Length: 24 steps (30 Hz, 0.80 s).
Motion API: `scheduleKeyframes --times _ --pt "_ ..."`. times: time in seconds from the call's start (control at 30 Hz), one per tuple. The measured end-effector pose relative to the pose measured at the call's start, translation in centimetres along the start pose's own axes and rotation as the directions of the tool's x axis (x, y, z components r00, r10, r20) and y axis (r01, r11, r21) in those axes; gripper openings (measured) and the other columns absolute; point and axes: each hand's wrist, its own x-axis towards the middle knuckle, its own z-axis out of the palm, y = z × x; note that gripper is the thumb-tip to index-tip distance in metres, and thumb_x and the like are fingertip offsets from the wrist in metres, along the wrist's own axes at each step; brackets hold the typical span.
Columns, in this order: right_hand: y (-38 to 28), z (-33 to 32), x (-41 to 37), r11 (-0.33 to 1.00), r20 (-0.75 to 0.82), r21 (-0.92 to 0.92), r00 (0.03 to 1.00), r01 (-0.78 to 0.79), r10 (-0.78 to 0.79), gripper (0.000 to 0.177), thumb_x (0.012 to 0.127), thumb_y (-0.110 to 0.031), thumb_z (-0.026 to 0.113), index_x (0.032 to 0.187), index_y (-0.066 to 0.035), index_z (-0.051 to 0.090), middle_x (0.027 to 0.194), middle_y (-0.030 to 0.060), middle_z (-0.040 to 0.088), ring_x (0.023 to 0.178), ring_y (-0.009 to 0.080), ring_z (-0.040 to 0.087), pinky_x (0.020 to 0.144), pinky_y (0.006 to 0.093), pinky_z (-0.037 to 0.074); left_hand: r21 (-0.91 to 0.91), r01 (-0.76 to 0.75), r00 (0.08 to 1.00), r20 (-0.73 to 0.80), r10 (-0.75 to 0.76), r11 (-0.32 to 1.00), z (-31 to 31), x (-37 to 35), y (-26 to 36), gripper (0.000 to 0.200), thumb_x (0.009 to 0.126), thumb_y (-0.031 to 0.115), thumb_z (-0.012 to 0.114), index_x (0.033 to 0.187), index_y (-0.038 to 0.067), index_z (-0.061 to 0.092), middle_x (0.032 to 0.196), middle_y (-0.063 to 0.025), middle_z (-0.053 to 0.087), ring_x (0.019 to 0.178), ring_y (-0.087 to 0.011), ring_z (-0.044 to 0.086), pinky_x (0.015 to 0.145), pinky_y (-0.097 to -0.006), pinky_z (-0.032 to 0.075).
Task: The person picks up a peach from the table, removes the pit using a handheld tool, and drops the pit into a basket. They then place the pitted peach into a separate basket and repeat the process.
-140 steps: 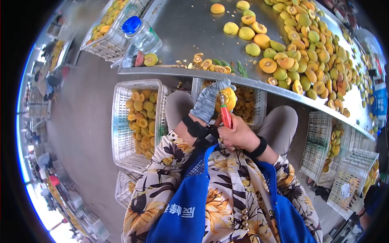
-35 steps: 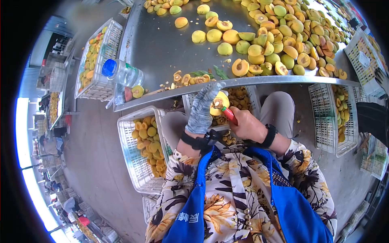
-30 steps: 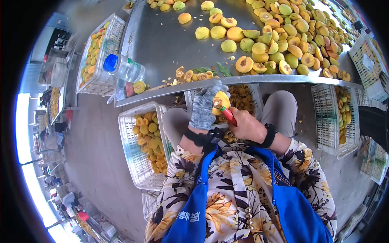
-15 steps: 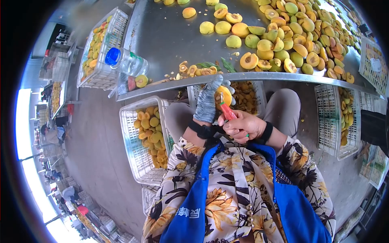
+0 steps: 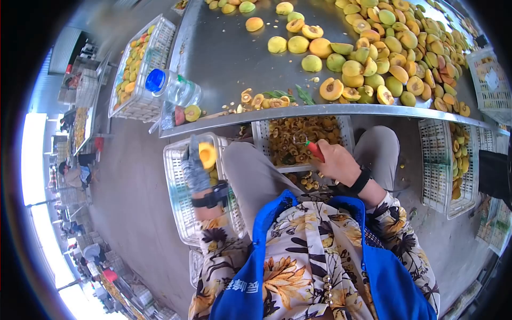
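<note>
My left hand, in a grey knit glove and a little blurred, is above the white crate at my left. A hollowed yellow peach half is in its fingers, the cut side showing. More peach halves lie in that crate, partly hidden by the hand. My right hand is bare and closed around the red handle of a pitting tool with a green collar. Its curved metal end points left, over a white crate of brown-yellow pits and scraps below the table edge.
A steel table holds a large heap of peach halves. Near its edge are a blue-capped bottle, pits and green leaves. Fruit crates stand left and right. Distant people work at left.
My left hand has moved left and down from the table edge to the left crate, carrying the peach half. My right hand has shifted right and up, and the tool is away from the fruit.
</note>
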Motion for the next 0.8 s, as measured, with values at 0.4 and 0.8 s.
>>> scheduleKeyframes --times 0.4,0.8 --pt "-0.8 -2.0 -1.3 0.935 -0.269 0.344 0.945 -0.085 0.185 0.035 0.075 -0.011 0.061 0.106 0.000 0.050 0.071 0.0222 0.057 0.063 0.0362 0.058 0.057 0.0387 0.045 0.480 -0.729 0.604 0.787 0.127 0.488 27.7 0.4 7.1 0.047 0.076 0.046 0.059 0.092 0.003 0.064 0.092 -0.0185 0.064 0.082 -0.0335 0.061 0.074 -0.0405 0.048" --pt "1.4 -4.9 -2.0 0.783 -0.307 0.600 0.856 -0.166 0.416 0.024 0.088 -0.018 0.054 0.106 -0.003 0.051 0.060 0.0008 0.050 0.037 0.0054 0.039 0.033 0.0201 0.030 0.291 -0.738 0.523 0.817 0.243 0.608 29.5 -1.3 6.1 0.043 0.070 0.023 0.068 0.110 0.011 0.060 0.101 -0.0149 0.062 0.092 -0.0295 0.061 0.081 -0.0364 0.048"
